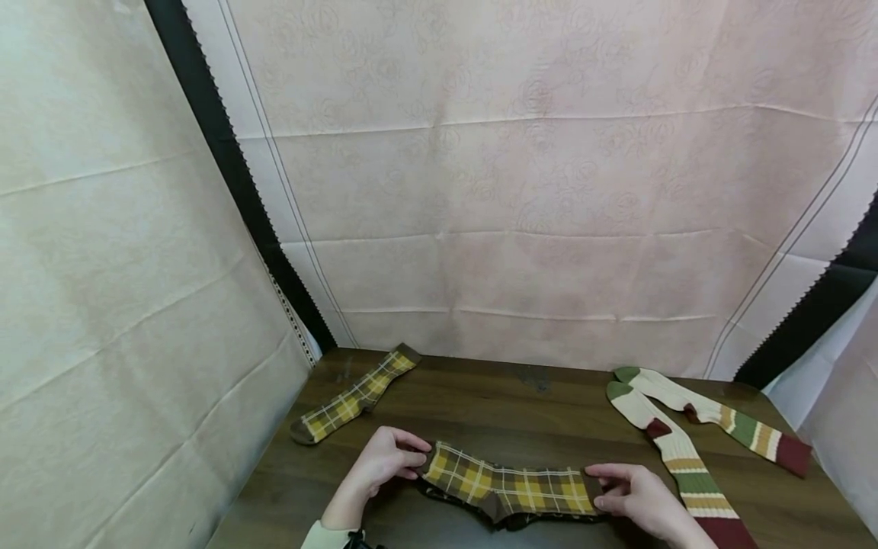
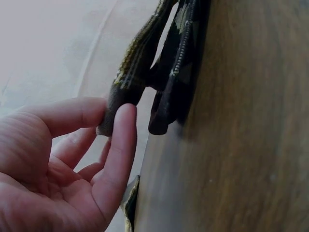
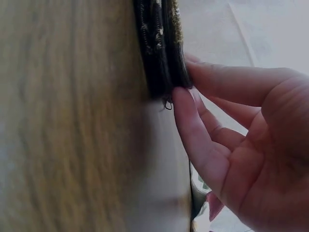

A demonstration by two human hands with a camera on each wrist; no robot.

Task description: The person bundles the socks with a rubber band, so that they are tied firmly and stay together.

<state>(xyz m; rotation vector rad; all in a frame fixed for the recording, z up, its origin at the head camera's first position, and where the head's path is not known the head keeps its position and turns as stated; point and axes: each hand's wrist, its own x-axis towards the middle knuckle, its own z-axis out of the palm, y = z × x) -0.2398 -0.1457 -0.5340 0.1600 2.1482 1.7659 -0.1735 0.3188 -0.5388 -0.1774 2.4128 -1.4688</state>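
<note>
Left hand (image 1: pixel 386 461) and right hand (image 1: pixel 636 496) each pinch one end of yellow-brown plaid sock (image 1: pixel 531 489), just above dark patterned sock (image 2: pixel 166 99) on table (image 1: pixel 521 419). Tip: pull evenly, match ends, avoid twist. Farther: striped socks (image 1: pixel 696 482) right, second plaid sock (image 1: pixel 357 400) left.

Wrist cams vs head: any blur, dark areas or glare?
Head: plaid sock pattern clear, backdrop cloth lit softly; left wrist: dim, table grain soft, dark layer beneath the sock losing detail; right wrist: table blurred, with a pale sheen low in the frame, and the sock's pinched end nearly black.
</note>
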